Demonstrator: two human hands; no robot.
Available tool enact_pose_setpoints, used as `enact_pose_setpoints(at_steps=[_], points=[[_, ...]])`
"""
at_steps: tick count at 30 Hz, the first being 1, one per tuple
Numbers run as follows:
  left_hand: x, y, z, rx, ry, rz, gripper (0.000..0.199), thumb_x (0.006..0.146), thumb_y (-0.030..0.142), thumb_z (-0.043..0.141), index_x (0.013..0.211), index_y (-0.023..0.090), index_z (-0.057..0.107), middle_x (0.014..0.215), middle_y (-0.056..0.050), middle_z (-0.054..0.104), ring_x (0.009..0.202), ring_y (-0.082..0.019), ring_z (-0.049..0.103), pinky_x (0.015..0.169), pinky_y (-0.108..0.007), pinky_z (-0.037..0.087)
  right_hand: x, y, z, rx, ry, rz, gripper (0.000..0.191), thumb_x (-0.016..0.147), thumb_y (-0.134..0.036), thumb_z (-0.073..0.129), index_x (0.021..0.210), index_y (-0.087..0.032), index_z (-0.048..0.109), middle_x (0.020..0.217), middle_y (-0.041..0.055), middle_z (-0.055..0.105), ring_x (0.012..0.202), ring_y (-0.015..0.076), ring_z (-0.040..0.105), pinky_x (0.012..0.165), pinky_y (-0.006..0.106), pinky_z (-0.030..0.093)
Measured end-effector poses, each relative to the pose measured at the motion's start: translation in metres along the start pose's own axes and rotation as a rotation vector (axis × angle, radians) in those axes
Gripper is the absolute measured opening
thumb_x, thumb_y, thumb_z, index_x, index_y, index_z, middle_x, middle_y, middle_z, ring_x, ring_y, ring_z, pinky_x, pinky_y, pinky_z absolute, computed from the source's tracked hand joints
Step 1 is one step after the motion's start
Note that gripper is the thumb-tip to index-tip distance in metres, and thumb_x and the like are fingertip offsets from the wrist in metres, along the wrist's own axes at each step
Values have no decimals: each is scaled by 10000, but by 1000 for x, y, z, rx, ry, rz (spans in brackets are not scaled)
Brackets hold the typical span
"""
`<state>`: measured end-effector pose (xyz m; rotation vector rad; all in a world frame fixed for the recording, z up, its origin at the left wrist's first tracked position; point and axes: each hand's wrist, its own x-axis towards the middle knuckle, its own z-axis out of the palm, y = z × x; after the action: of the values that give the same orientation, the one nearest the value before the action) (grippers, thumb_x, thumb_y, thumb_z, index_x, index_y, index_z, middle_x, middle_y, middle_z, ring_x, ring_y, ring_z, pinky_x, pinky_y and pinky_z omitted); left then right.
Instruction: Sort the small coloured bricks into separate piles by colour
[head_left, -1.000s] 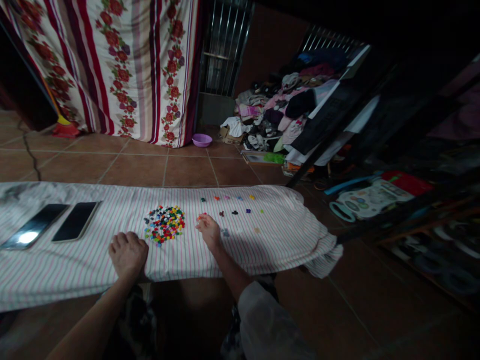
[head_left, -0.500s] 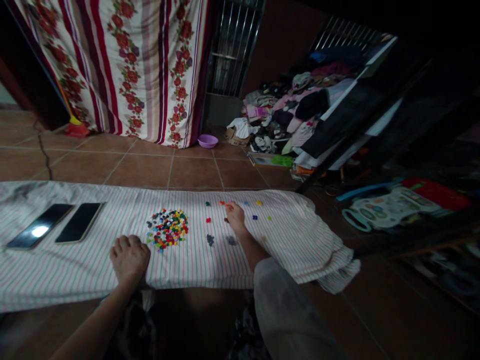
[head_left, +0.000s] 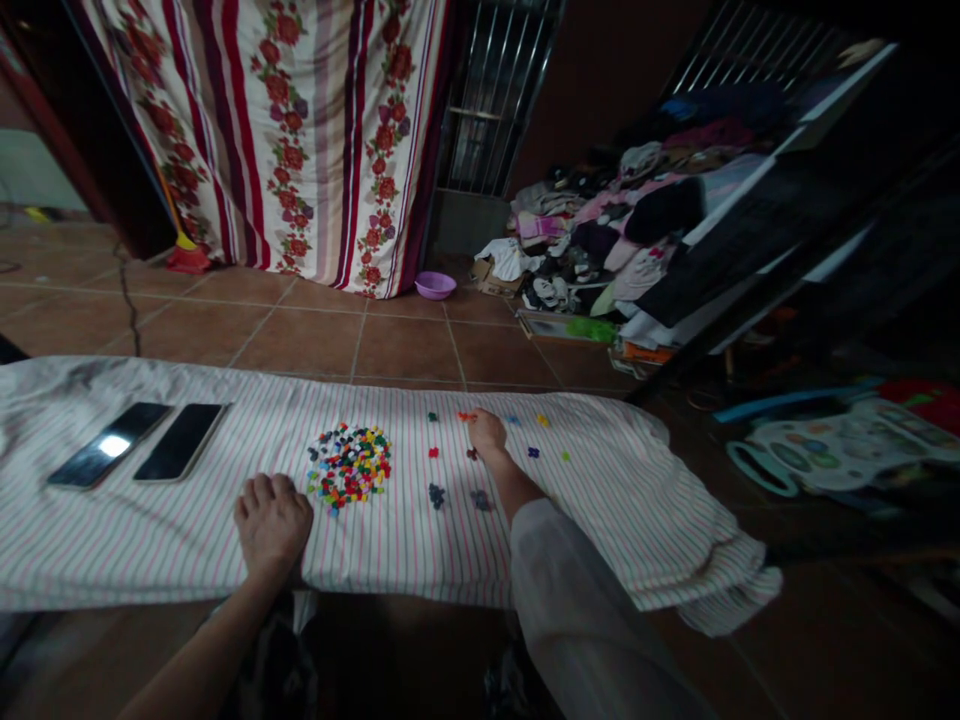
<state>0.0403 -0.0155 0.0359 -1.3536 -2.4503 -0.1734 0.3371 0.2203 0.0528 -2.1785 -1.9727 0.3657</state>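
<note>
My right hand (head_left: 489, 433) reaches to the far side of the striped cloth, fingers pinched together at some small orange pieces (head_left: 464, 416). One orange piece seems to be at the fingertips, partly hidden by them. Close by lie small brown pieces (head_left: 472, 454), a light blue piece (head_left: 513, 420) and a dark green piece (head_left: 433, 417). My left hand (head_left: 274, 522) rests palm down on the cloth with its fingers slightly bent, holding nothing visible. Beside it is a heap of small mixed-colour pieces (head_left: 351, 465).
Two phones (head_left: 180, 443) lie at the left on the striped cloth (head_left: 592, 520). Other small groups include red (head_left: 433, 453), grey (head_left: 481, 498), dark blue (head_left: 533, 453) and yellow (head_left: 543, 420). Beyond are a purple basin (head_left: 436, 286) and a clothes pile (head_left: 592, 225).
The camera view has turned slightly left, so everything sits farther right in the picture. My right hand stays at the orange pieces; my left hand still rests on the cloth.
</note>
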Motion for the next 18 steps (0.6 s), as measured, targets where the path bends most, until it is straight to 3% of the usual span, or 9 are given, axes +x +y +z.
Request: enact_pose_setpoints(at_steps=[8,18], points=[[0,-1,1,-1,-7,-1,307,882,275,358,1000,101,581,1083,-171,574,1124,-317,494,933,-410,338,3,-2,5,14,-37,5,368,933,-137,407,1131,-214,708,1070,76,737,982,176,688,789,230,482],[0,-1,1,-34,-21,-3,326,890,281,338,993,98,587,1080,-182,571,1112,-323,496,937,-427,336,-7,-2,-5,3,-8,3,352,924,-158,451,1169,-218,697,1076,62,737,1013,166,679,829,214,479]])
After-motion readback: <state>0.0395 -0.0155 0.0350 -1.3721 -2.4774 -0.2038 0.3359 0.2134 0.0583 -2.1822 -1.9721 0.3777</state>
